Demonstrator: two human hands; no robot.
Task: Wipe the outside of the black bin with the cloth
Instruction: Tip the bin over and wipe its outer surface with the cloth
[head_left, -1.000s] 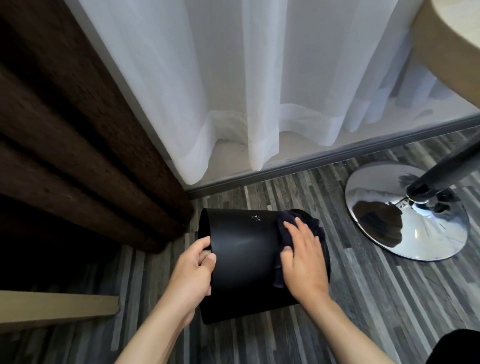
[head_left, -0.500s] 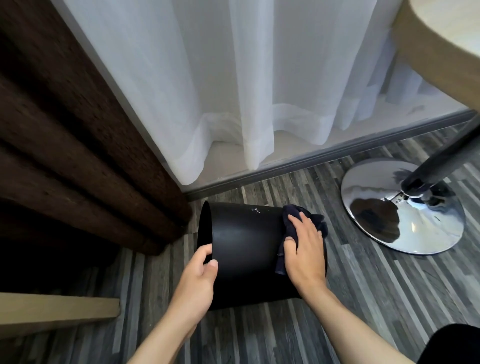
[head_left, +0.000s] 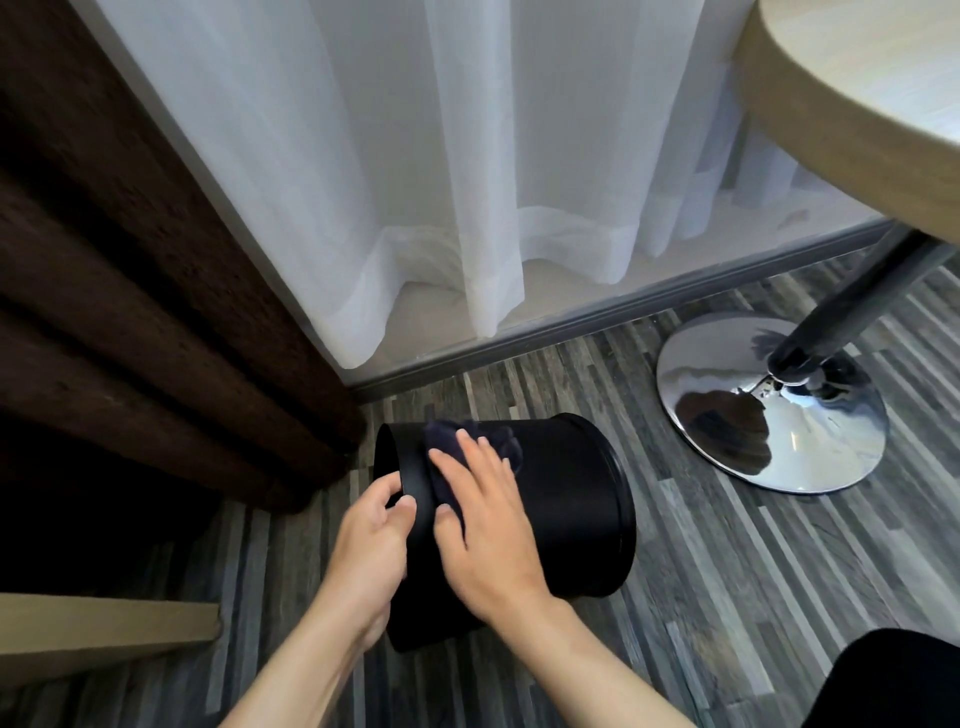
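My left hand pinches the open rim of the black bin, lying sideways on the floor. My right hand presses the soft cloth flat against its slick, light wall.

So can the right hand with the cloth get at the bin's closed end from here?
Probably yes: the right hand is already on the black bin, and the wall toward that end is bare.
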